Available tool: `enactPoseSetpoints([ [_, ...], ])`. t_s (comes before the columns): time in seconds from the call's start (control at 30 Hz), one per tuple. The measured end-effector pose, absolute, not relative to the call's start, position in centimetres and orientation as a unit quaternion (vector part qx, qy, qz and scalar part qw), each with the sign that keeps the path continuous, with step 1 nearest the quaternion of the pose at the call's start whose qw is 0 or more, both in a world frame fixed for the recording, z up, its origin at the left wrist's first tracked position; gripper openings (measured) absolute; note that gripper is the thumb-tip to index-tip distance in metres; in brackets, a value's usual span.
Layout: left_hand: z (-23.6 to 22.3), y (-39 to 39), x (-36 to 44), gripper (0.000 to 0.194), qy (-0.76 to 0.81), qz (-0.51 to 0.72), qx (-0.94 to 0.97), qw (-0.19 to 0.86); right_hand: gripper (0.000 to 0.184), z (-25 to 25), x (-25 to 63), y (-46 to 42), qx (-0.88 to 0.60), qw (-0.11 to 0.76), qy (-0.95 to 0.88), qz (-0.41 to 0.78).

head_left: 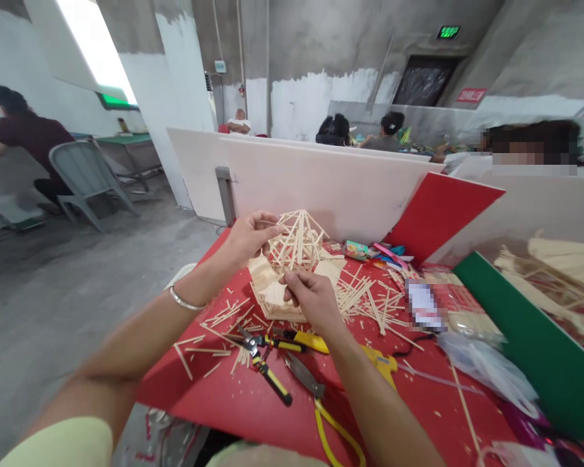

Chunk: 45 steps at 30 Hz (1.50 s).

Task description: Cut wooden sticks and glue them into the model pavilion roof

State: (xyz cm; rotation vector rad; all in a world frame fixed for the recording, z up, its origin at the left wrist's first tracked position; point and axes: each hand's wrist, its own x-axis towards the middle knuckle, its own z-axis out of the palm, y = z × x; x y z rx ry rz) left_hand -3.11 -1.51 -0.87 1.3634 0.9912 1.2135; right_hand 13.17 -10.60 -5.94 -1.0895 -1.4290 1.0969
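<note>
stick model (300, 243), far part of red worktop (199, 395): prob. light, stiff, fragile; best held low. my l hand (250, 237) curves its fingers beside it, r hand (316, 298) bunches nr front; can't tell if either grips.

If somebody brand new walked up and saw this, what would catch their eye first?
Probably the pale stick framework rising to a point at the middle of the bright red tabletop, with the left hand at its side and the right hand just in front. Next might be the loose sticks scattered around it, then the yellow-handled pliers nearest the person.
</note>
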Motion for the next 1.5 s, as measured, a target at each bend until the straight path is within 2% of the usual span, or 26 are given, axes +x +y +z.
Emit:
enactPoseSetpoints([
  [0.33, 0.7, 0.9, -1.1, 0.048, 0.450, 0.382, 0.572, 0.569, 0.042, -7.5, 13.4, -8.1, -0.466, 0.502, -0.575, 0.448],
  [0.77, 1.2, 1.6, -0.6, 0.038, 0.472, 0.366, 0.576, 0.558, 0.043, -8.3, 13.3, -7.4, -0.477, 0.535, -0.539, 0.443],
  [0.97, 0.5, 2.7, -1.0, 0.040, 0.452, 0.371, 0.574, 0.573, 0.045, -8.4, 13.3, -7.5, -0.492, 0.539, -0.536, 0.426],
  [1.07, 0.5, 2.7, -1.0, 0.039, 0.456, 0.373, 0.572, 0.572, 0.042, -8.6, 13.5, -7.8, -0.516, 0.529, -0.572, 0.356],
  [1.27, 0.8, 2.6, -0.8, 0.038, 0.450, 0.374, 0.565, 0.581, 0.033, -9.5, 13.9, -8.2, -0.558, 0.507, -0.654, 0.050],
  [1.5, 0.7, 2.7, -0.6, 0.037, 0.447, 0.379, 0.559, 0.587, 0.029, -10.1, 14.2, -7.9, -0.545, 0.489, -0.677, -0.077],
])
